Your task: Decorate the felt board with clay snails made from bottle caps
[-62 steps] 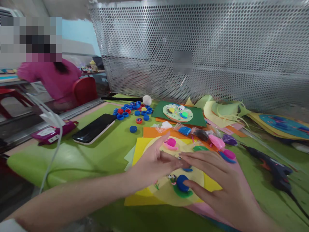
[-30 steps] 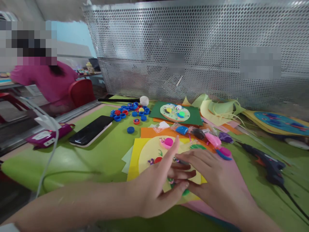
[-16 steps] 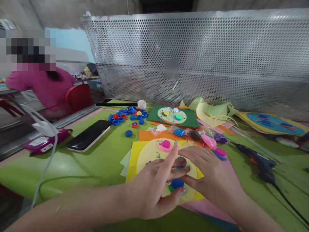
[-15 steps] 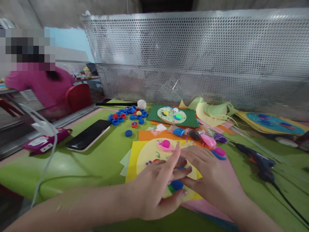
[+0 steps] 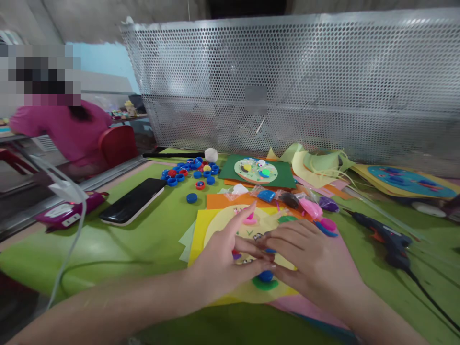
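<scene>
A pale yellow paper disc (image 5: 223,221) lies on a yellow sheet (image 5: 200,225) before me. On it sit a pink cap snail (image 5: 249,220) and a blue cap (image 5: 266,275) on a green clay body (image 5: 265,284). My left hand (image 5: 223,258) rests over the disc, index finger stretched toward the pink snail, other fingers curled beside the blue cap. My right hand (image 5: 309,261) lies flat on the disc's right side, fingers spread and meeting my left fingertips by a tiny piece I cannot make out.
Blue and red bottle caps (image 5: 192,168) lie scattered behind, beside a black phone (image 5: 132,201). A finished disc on green paper (image 5: 256,170), clay bags (image 5: 287,199), a glue gun (image 5: 386,238) and its cable lie right. A perforated metal screen (image 5: 294,81) stands behind. A person in pink (image 5: 68,127) sits left.
Both hands have shifted slightly toward me on the disc. My left fingers have straightened toward the right fingertips, and the blue cap on its green body shows below them.
</scene>
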`<state>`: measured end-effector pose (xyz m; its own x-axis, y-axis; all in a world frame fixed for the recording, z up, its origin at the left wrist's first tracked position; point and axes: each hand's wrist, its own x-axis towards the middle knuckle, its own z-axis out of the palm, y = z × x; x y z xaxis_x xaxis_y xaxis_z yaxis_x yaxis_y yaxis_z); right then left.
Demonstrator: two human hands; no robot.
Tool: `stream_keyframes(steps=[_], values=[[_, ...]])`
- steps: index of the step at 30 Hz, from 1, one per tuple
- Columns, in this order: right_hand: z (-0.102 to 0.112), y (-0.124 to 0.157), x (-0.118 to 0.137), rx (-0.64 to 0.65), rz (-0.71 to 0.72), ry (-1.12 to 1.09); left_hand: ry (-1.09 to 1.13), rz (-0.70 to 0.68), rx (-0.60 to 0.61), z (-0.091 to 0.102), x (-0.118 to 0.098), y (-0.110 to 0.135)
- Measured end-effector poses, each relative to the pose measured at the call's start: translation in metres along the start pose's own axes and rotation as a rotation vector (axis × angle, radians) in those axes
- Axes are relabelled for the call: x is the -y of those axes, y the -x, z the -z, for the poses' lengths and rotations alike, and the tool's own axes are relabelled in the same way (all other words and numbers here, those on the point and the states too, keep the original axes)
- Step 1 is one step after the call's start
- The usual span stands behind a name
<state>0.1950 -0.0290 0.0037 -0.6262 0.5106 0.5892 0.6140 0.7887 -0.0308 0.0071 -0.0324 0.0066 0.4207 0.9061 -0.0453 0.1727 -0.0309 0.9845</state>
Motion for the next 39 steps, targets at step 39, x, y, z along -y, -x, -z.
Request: stream_keyframes(steps=[39], values=[[0.007,0.002,-0.004,-0.046,-0.105,-0.067,-0.03,-0.428,0.254,-0.002,0.019,0.002]])
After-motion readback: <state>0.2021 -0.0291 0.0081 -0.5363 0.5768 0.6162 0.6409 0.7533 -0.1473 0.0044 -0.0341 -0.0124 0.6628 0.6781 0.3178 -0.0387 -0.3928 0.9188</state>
